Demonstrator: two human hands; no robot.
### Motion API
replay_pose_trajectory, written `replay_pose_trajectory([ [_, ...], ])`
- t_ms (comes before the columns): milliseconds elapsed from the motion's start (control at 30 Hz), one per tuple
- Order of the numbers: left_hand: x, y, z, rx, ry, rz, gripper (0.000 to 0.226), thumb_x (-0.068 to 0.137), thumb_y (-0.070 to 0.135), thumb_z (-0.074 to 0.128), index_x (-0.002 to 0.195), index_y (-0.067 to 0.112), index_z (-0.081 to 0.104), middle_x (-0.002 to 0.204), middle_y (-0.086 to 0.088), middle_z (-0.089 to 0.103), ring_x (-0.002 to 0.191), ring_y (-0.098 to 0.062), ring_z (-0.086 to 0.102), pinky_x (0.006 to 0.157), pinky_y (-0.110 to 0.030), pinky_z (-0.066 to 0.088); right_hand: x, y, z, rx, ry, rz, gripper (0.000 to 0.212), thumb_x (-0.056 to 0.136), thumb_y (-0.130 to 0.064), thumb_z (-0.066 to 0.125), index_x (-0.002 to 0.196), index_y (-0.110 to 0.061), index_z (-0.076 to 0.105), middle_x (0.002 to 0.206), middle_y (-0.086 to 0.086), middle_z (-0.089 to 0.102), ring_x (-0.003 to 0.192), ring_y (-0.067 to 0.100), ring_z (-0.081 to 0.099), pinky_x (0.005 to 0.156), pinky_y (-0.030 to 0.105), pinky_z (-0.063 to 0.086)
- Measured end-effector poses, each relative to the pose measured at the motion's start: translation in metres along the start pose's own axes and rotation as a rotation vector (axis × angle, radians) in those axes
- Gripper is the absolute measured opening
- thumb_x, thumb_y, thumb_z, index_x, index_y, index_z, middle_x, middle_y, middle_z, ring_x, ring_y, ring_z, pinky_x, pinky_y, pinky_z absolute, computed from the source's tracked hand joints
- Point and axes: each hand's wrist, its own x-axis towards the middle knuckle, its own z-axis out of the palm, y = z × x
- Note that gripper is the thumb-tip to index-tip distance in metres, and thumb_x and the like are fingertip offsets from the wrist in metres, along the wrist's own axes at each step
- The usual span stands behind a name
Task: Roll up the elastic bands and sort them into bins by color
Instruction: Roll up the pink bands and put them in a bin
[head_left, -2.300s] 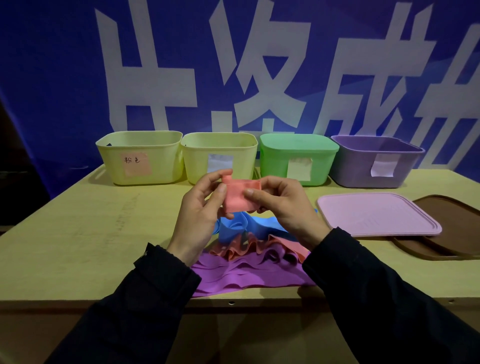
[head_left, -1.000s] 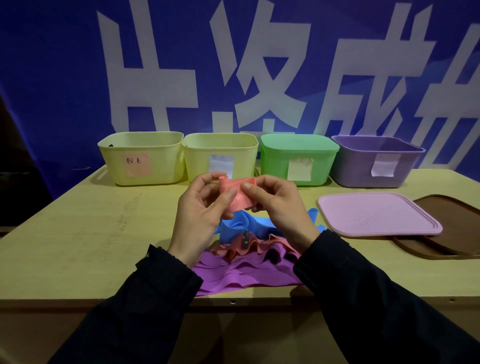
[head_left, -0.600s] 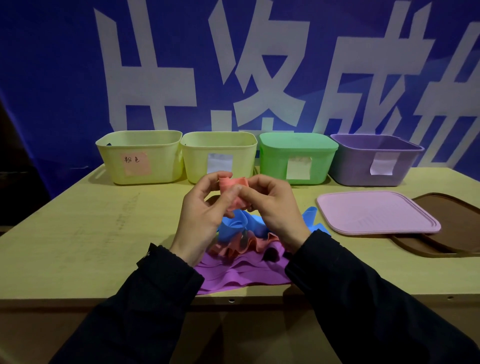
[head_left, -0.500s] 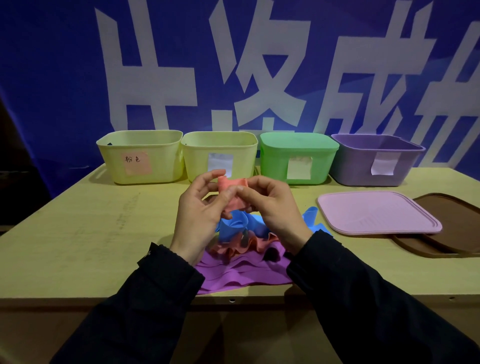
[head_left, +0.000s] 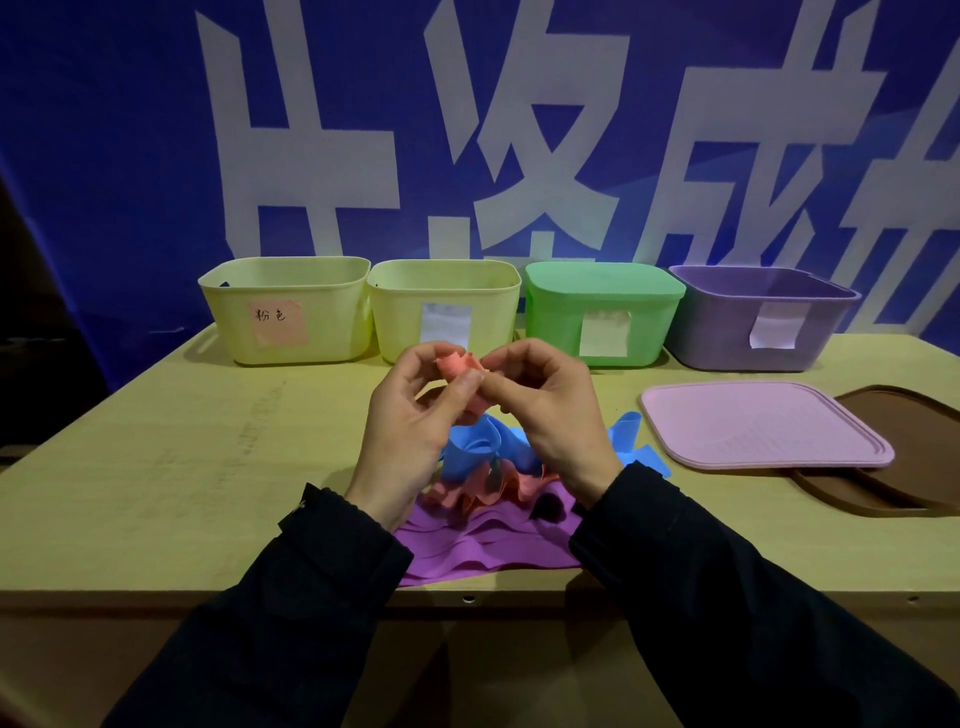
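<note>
A pink elastic band (head_left: 457, 366), rolled into a small coil, is pinched between my left hand (head_left: 410, 421) and my right hand (head_left: 545, 402) above the table's middle. Its tail hangs down behind my fingers into a pile below: a blue band (head_left: 480, 449), pink folds (head_left: 472, 491) and a purple band (head_left: 483, 545) near the front edge. Along the back stand a yellow bin with a pink label (head_left: 283, 312), a second yellow bin (head_left: 444, 309), a green bin with its lid on (head_left: 602, 312) and an open purple bin (head_left: 758, 317).
A pink lid (head_left: 758, 423) lies at the right, partly over a brown lid (head_left: 904, 452). The wooden table (head_left: 156, 467) has bare surface at the left. A blue banner with large white characters (head_left: 467, 130) hangs behind the bins.
The pink band has gone from a flat strip held between both hands to a tight small coil. My hands have drawn closer together; the pile beneath shifted slightly.
</note>
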Motion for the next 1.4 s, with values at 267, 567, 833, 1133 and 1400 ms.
replay_pose_trajectory([
  [267, 0.004, 0.001, -0.003, 0.005, -0.025, 0.028, 0.023, 0.098, 0.005, 0.061, 0.121, 0.011, 0.065, 0.105, -0.009, 0.074, 0.085, -0.017, 0.069, 0.077, -0.020, 0.051, 0.002, 0.003, -0.001, -0.148, 0.083, -0.023, 0.025, 0.076, -0.017, 0.088, 0.090, -0.011, 0.068, 0.092, 0.011, 0.071, 0.080, 0.012, 0.063, 0.072, 0.021, 0.050],
  [567, 0.008, 0.000, -0.015, -0.142, -0.028, -0.018, 0.004, 0.091, 0.012, 0.069, 0.095, 0.013, 0.071, 0.094, -0.007, 0.070, 0.089, -0.021, 0.069, 0.095, -0.039, 0.055, 0.001, -0.004, 0.001, 0.045, -0.069, 0.058, 0.019, 0.080, -0.003, 0.082, 0.080, -0.002, 0.063, 0.068, 0.007, 0.060, 0.061, 0.015, 0.052, 0.059, 0.023, 0.044],
  [833, 0.008, 0.001, -0.017, -0.100, 0.040, -0.024, 0.013, 0.095, 0.001, 0.065, 0.101, 0.011, 0.069, 0.098, -0.002, 0.072, 0.091, -0.016, 0.072, 0.087, -0.030, 0.058, 0.004, -0.002, -0.007, -0.024, -0.026, 0.042, 0.013, 0.078, -0.001, 0.082, 0.085, -0.003, 0.071, 0.080, 0.010, 0.075, 0.075, 0.012, 0.069, 0.075, 0.026, 0.057],
  [1133, 0.022, 0.003, -0.037, 0.213, 0.082, 0.069, 0.009, 0.096, 0.010, 0.068, 0.098, 0.018, 0.072, 0.082, 0.006, 0.076, 0.080, -0.015, 0.073, 0.078, -0.023, 0.056, 0.024, 0.007, 0.009, -0.077, -0.074, 0.054, 0.010, 0.080, -0.006, 0.082, 0.080, -0.009, 0.072, 0.083, 0.014, 0.075, 0.071, 0.012, 0.064, 0.073, 0.028, 0.053],
  [1400, 0.032, -0.005, -0.059, 0.236, 0.188, 0.051, 0.007, 0.097, 0.013, 0.067, 0.099, 0.017, 0.072, 0.083, 0.004, 0.074, 0.077, -0.012, 0.071, 0.077, -0.024, 0.056, 0.042, 0.021, 0.035, -0.113, -0.112, 0.109, 0.014, 0.084, -0.011, 0.080, 0.088, 0.000, 0.073, 0.079, 0.019, 0.069, 0.072, 0.017, 0.058, 0.073, 0.034, 0.049],
])
